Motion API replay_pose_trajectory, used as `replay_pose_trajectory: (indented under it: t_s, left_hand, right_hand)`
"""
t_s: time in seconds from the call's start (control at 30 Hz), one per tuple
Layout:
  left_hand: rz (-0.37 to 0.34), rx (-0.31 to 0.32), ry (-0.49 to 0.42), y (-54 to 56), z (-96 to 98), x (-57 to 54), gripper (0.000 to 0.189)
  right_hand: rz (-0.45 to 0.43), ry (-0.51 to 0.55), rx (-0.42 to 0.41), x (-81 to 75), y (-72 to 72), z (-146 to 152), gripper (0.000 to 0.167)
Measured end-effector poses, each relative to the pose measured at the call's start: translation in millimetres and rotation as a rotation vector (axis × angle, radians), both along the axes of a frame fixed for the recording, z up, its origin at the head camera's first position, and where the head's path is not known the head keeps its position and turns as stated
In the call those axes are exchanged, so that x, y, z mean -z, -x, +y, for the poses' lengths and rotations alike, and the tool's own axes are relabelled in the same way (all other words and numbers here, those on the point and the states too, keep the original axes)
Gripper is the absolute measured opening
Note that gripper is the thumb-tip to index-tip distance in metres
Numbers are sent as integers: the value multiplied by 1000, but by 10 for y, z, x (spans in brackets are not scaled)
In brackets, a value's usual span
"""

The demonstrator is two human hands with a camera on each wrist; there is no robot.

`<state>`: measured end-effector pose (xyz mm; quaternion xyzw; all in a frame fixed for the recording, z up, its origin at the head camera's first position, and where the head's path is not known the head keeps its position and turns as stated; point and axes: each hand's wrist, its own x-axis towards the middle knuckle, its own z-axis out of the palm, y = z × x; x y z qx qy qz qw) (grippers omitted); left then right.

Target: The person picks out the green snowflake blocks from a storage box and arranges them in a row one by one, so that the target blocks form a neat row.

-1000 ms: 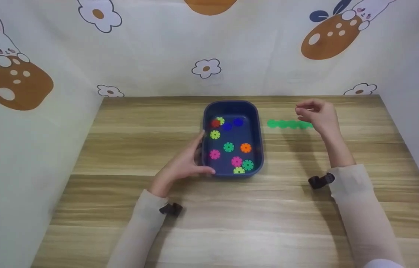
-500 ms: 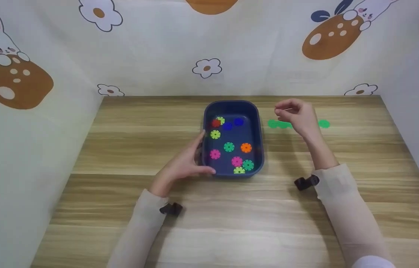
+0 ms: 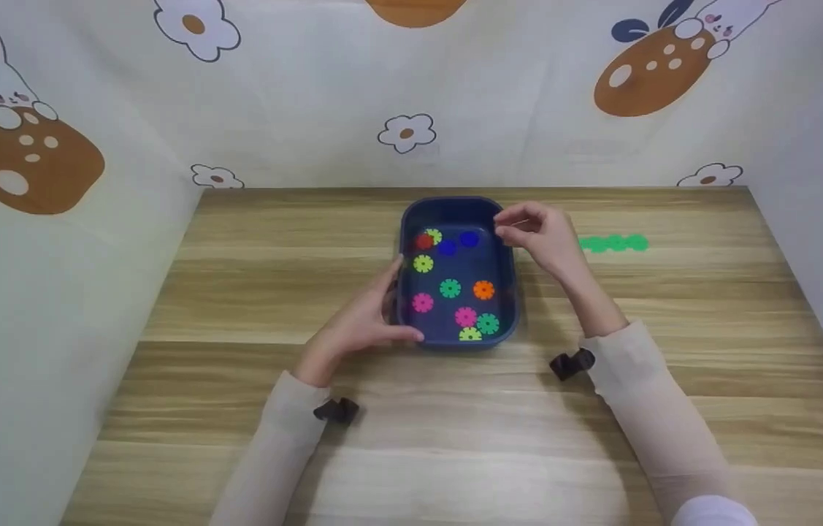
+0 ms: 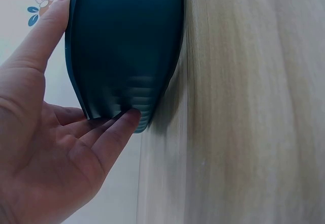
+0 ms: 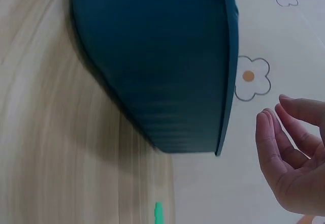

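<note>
A dark blue box (image 3: pixel 510 292) stands on the table, with several toothed plastic discs in it: yellow, red, blue, pink, green and an orange disc (image 3: pixel 483 290). My left hand (image 3: pixel 361 321) holds the box at its near left corner. In the left wrist view, fingers (image 4: pixel 119 132) bend round the box's wall and the thumb lies at its rim. My right hand (image 3: pixel 544 235) hovers at the box's far right rim, fingers loosely bent. Nothing shows between its thumb and fingertips in the right wrist view. Behind this hand lies a row of green discs (image 3: pixel 617 242), partly hidden.
The wooden table (image 3: pixel 455 438) extends on both sides of the box. A patterned cloth (image 3: pixel 294 109) with rabbits and flowers hangs behind and at the left. A pale wall (image 3: pixel 820 219) bounds the right.
My right hand has moved left, from above the green row's right end to the box's right rim, uncovering that end of the row. My left hand and the box have stayed in place.
</note>
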<state>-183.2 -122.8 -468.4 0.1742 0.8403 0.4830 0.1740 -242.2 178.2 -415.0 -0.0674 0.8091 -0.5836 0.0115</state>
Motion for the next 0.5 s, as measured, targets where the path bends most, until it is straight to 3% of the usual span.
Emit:
replay_pose_trajectory:
  t_s: [0.3, 0.5]
  left_hand:
    - [5, 10, -27, -11, -3, -13, 125]
    - [14, 9, 9, -19, -11, -25, 125]
  right_hand:
    - [-21, -49, -79, 43, -53, -287, 21]
    - [-25, -66, -141, 110, -86, -462, 23]
